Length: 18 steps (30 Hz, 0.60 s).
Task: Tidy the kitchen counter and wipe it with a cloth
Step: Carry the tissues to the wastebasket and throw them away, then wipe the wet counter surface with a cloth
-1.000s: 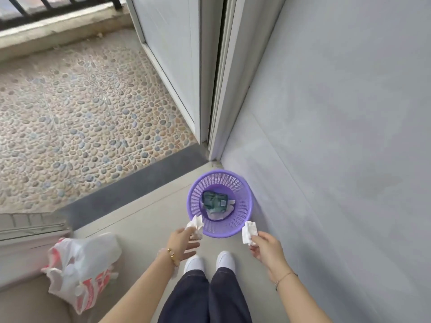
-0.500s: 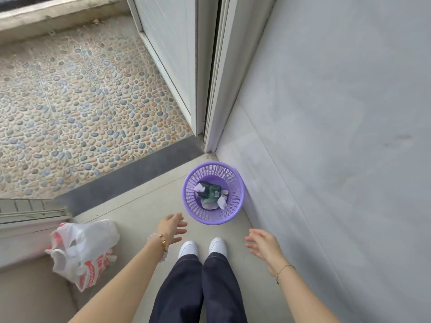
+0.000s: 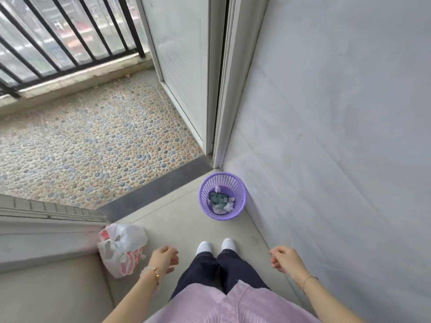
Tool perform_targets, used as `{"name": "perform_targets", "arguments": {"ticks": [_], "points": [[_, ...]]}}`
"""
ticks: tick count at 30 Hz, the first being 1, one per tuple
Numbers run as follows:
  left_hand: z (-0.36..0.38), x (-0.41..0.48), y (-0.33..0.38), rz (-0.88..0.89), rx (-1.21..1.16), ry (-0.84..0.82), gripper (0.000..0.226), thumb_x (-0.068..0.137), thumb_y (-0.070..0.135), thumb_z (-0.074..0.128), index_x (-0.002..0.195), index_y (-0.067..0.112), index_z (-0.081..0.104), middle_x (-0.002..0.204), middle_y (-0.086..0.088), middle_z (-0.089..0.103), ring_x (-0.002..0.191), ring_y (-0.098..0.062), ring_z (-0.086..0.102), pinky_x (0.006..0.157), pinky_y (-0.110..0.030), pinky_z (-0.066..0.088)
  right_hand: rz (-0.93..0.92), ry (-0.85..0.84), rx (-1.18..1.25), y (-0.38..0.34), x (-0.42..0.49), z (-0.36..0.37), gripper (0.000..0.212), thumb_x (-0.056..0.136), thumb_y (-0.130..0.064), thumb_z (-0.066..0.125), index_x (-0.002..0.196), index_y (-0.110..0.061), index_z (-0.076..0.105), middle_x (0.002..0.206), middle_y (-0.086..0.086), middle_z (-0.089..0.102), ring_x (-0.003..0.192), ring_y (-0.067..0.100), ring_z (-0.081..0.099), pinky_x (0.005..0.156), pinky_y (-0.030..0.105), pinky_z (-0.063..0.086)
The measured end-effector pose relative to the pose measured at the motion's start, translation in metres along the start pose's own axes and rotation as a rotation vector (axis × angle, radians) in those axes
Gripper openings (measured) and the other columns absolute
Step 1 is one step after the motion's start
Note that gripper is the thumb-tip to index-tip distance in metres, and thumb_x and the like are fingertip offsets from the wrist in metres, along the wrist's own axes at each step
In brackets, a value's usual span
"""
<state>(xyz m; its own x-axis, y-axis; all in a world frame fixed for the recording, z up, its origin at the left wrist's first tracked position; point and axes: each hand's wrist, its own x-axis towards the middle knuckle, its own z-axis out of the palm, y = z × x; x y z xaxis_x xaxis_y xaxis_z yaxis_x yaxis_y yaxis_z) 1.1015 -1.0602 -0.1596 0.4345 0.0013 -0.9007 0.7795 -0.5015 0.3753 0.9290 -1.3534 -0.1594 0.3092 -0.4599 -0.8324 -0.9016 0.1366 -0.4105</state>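
Standing on the pale floor (image 3: 177, 220) in the corner where the grey wall (image 3: 338, 136) meets the white door frame (image 3: 221, 101), the purple mesh waste basket (image 3: 240, 192) is upright, with its far side close to the wall. Inside it lies a dark green packet (image 3: 218, 198) with crumpled white tissues (image 3: 221, 209) beside and partly beneath it, and one more small wad (image 3: 217, 188) against the far side. A small pale patch on the packet looks like a label, but its writing is too small to read.

Well to the left of the basket, a white plastic bag (image 3: 122, 249) slumps on the floor against a low step (image 3: 46, 243). It looks partly filled, though what it holds cannot be made out. Red printing covers its lower part, and the letters are crumpled and not legible.

The person's left hand (image 3: 164, 257) hangs just to the right of the bag, its fingers loosely curled and holding nothing, with a beaded and a gold bracelet at the wrist. The right hand (image 3: 285, 258) hangs near the wall, likewise loosely curled and gripping nothing, with a thin bracelet on its wrist. Between the two hands are white shoes (image 3: 205, 247), dark trousers (image 3: 198, 271) and the hem of a pink garment (image 3: 221, 306). Both hands are well apart from the basket, nearer the camera than it. Beyond a dark threshold strip (image 3: 151, 190), a pebble-patterned floor (image 3: 93, 141) runs to a black railing (image 3: 70, 31).
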Motion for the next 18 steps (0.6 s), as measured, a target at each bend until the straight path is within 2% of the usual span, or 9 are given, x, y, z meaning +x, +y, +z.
{"name": "perform_targets", "arguments": {"ticks": [3,5,7,8,10,12,15,17,18], "points": [[-0.004,-0.021,-0.031,0.004,0.021,-0.009,0.02,0.084,0.0,0.051,0.064,0.004,0.053,0.057,-0.009,0.055,0.053,-0.021,0.05,0.047,-0.02,0.037,0.026,0.007,-0.119,0.032,-0.011,-0.002,0.022,0.087,-0.006,0.055,0.066,-0.008,0.062,0.057,0.004,0.058,0.053,0.016,0.052,0.051,0.024,0.037],[-0.009,-0.028,-0.046,0.056,0.063,0.008,0.024,0.082,-0.007,0.054,0.059,0.001,0.054,0.046,-0.004,0.056,0.047,-0.016,0.049,0.038,-0.014,0.038,0.031,0.0,-0.222,0.045,-0.011,-0.005,0.024,0.086,-0.01,0.057,0.062,-0.006,0.057,0.063,0.004,0.051,0.068,0.01,0.045,0.054,0.024,0.032],[-0.018,-0.029,-0.058,0.07,0.039,0.038,0.022,0.08,-0.011,0.055,0.059,-0.003,0.056,0.048,-0.008,0.058,0.044,-0.013,0.053,0.04,-0.011,0.042,0.033,0.006,-0.268,0.051,-0.007,-0.008,0.026,0.085,-0.008,0.058,0.066,0.01,0.057,0.065,0.014,0.048,0.077,0.01,0.038,0.052,0.022,0.027],[-0.023,-0.028,-0.062,0.056,-0.01,0.052,0.019,0.08,-0.011,0.055,0.062,-0.005,0.057,0.052,-0.013,0.059,0.046,-0.017,0.056,0.044,-0.017,0.047,0.017,0.011,-0.288,0.049,-0.005,-0.009,0.025,0.084,-0.004,0.058,0.068,0.015,0.058,0.064,0.018,0.047,0.078,0.011,0.037,0.05,0.019,0.027],[-0.032,-0.025,-0.07,0.014,-0.148,0.077,0.014,0.082,-0.01,0.052,0.069,-0.009,0.056,0.058,-0.02,0.058,0.053,-0.025,0.057,0.053,-0.027,0.047,-0.02,0.007,-0.286,0.037,-0.006,-0.009,0.029,0.08,0.002,0.061,0.051,0.004,0.058,0.061,0.009,0.049,0.077,0.012,0.041,0.05,0.013,0.032],[-0.039,-0.018,-0.079,-0.01,-0.219,0.092,0.014,0.082,-0.01,0.05,0.069,-0.009,0.054,0.051,-0.018,0.053,0.048,-0.024,0.052,0.055,-0.029,0.04,-0.056,0.0,-0.244,0.019,-0.01,-0.011,0.036,0.077,0.005,0.065,0.046,-0.013,0.059,0.062,0.01,0.057,0.074,0.012,0.049,0.052,0.009,0.037],[-0.042,-0.008,-0.085,-0.047,-0.206,0.124,0.017,0.081,-0.006,0.049,0.064,-0.004,0.05,0.041,-0.01,0.046,0.037,-0.017,0.043,0.052,-0.024,0.029,-0.134,-0.028,-0.274,-0.008,-0.014,-0.013,0.025,0.078,0.008,0.061,0.058,-0.006,0.066,0.056,0.009,0.06,0.065,0.019,0.053,0.045,0.004,0.038],[-0.037,-0.009,-0.084,-0.041,-0.178,0.157,0.012,0.076,0.002,0.052,0.064,0.002,0.051,0.046,-0.008,0.05,0.04,-0.018,0.043,0.048,-0.021,0.029,-0.159,-0.05,-0.349,-0.017,-0.008,-0.017,0.021,0.079,0.009,0.058,0.063,-0.001,0.066,0.046,0.006,0.059,0.06,0.021,0.055,0.043,0.007,0.039],[-0.033,-0.015,-0.082,-0.037,-0.166,0.189,0.012,0.076,0.004,0.051,0.065,0.004,0.053,0.05,-0.007,0.054,0.042,-0.019,0.045,0.046,-0.02,0.03,-0.177,-0.062,-0.382,-0.021,-0.003,-0.018,0.023,0.079,0.007,0.06,0.06,-0.004,0.066,0.045,0.001,0.06,0.061,0.022,0.058,0.048,0.011,0.042]]}}
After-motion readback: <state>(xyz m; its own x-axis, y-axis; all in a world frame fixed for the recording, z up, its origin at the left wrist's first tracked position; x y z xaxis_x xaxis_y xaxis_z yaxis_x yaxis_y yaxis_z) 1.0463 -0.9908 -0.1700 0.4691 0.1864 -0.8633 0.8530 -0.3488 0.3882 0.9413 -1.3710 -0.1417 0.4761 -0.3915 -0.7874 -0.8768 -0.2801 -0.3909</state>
